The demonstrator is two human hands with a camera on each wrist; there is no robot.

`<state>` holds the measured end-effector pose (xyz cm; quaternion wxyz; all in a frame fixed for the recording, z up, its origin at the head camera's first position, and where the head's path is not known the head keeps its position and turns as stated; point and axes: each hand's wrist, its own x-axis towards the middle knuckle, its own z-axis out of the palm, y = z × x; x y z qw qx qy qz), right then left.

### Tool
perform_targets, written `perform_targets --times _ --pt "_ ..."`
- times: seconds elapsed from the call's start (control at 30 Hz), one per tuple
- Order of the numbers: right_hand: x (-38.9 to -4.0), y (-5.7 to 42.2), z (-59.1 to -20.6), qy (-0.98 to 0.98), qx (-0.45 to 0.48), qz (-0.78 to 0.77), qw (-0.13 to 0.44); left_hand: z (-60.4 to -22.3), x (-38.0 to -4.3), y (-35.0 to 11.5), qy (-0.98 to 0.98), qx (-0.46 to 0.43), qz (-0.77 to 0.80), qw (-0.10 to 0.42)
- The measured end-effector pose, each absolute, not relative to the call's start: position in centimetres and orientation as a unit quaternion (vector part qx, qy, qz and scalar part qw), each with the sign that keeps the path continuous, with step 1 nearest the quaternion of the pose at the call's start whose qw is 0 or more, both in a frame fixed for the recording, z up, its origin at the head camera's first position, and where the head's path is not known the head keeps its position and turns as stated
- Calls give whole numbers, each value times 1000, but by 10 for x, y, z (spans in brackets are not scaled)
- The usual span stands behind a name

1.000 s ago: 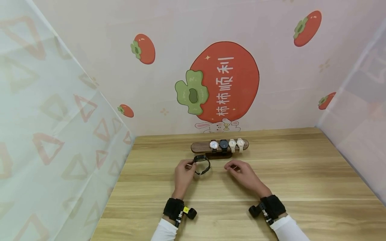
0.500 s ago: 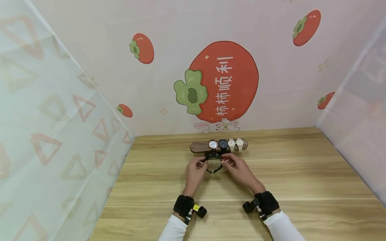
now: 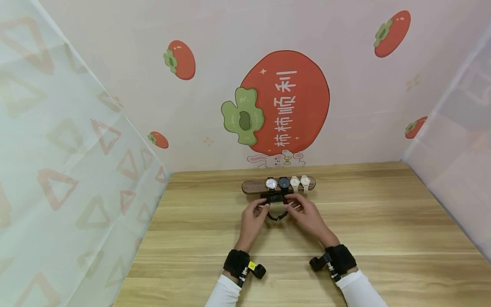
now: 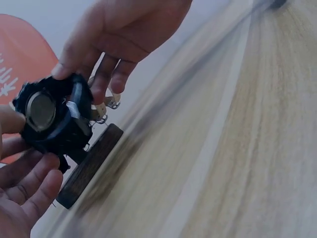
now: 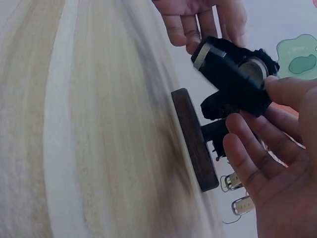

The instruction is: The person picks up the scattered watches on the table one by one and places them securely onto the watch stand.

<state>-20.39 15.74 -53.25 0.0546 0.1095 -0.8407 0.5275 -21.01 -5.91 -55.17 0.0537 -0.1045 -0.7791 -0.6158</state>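
Observation:
A black wristwatch [image 3: 276,199], its strap closed in a loop, is held up between both hands just in front of the watch stand [image 3: 254,187]. On its left side my left hand [image 3: 252,222] pinches it between thumb and fingers. My right hand [image 3: 311,221] grips the opposite side. Its round metal case back [image 4: 41,111] faces the left wrist camera, and the strap buckle [image 5: 202,57] shows in the right wrist view. The dark wooden stand bears several watches, among them a white-dialled watch [image 3: 271,183] and a black watch [image 3: 284,183].
Two cream watches [image 3: 300,182] sit at the stand's right end; its left end is bare wood. The stand's dark base [image 5: 194,141] rests on the wooden table [image 3: 184,247]. A printed backdrop [image 3: 345,85] rises behind the table.
My left hand has carried the black watch rightward, from left of centre to the stand's middle. My right hand, holding nothing at first, has come in and taken hold of its right side.

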Motion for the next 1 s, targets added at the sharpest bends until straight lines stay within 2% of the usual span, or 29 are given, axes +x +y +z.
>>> perform_targets --times 0.4,0.63,1.0 --pt "-207 162 -538 -840 135 512 116 -555 -212 -63 -761 -167 -623 61" --pt "-206 163 -536 -839 156 499 151 -554 -211 -60 -754 -175 -629 68" --pt "-202 158 -531 -824 144 534 122 -556 -210 -56 -741 -174 -644 70"
